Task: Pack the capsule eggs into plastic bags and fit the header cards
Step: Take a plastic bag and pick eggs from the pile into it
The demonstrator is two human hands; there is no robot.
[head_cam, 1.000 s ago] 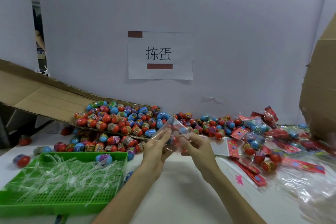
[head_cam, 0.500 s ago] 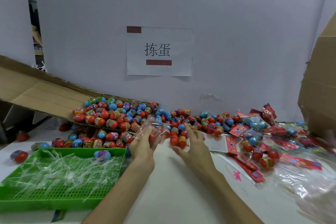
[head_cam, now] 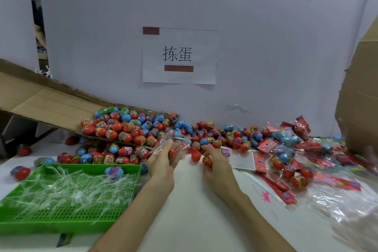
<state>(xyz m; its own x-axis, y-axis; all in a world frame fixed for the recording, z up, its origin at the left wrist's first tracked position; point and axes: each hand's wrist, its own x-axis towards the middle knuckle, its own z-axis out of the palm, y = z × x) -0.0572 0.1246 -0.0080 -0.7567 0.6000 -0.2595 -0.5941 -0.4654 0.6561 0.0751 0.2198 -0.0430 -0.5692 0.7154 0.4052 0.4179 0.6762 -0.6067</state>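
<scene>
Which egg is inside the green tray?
The blue-and-purple egg at the tray's far right corner, lying on clear strips. Every other egg sits outside it.

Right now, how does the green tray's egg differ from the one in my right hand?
The tray egg is blue and purple; the hand egg is red with a printed band. The tray egg lies loose among clear strips; the hand egg is pinched by the right hand. Both are capsule eggs.

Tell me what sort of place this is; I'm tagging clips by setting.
Probably a hand-packing bench in a small workshop or factory: loose eggs heaped on cardboard, filled bags with red cards piled at right, and a printed sign on the partition.
</scene>
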